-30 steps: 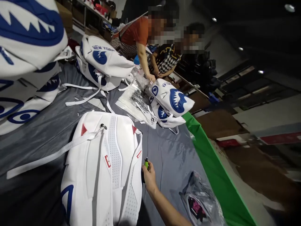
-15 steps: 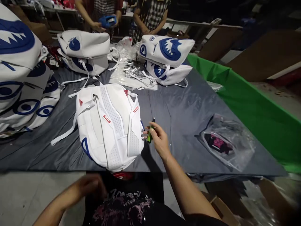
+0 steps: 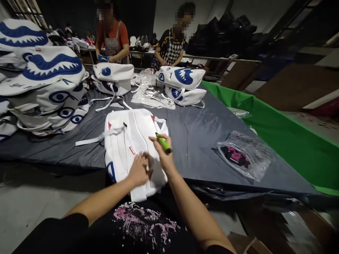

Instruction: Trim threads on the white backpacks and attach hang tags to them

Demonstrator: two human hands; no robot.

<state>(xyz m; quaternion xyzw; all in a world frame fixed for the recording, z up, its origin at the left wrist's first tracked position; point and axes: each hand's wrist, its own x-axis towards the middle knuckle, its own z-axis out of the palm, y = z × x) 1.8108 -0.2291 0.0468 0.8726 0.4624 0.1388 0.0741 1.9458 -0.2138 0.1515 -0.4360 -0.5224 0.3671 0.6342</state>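
A white backpack [image 3: 119, 148] lies back side up at the table's near edge, with white straps, red tags and a blue patch low on its left side. Over its lower middle is my left hand [image 3: 139, 170], the fingers curled on the white fabric and partly blurred. A white strap end hangs beneath that hand at the edge. My right hand [image 3: 164, 155] is above the backpack's right side, closed around a slim green tool [image 3: 163, 142] with dark ends. The tool's exact kind does not show.
White backpacks with blue eyes and toothy mouths are piled at left [image 3: 53, 70], with smaller stacks [image 3: 116, 76] [image 3: 182, 79] farther back. A clear plastic bag [image 3: 258, 158] with a black-and-pink item lies right. Green sheeting [image 3: 265, 130] borders the table [image 3: 196, 141]. Two people stand opposite.
My left hand has come up from below the table edge onto the backpack. My right hand has moved over the backpack with the green tool. The backpack sits nearer the edge, and the view has tilted up.
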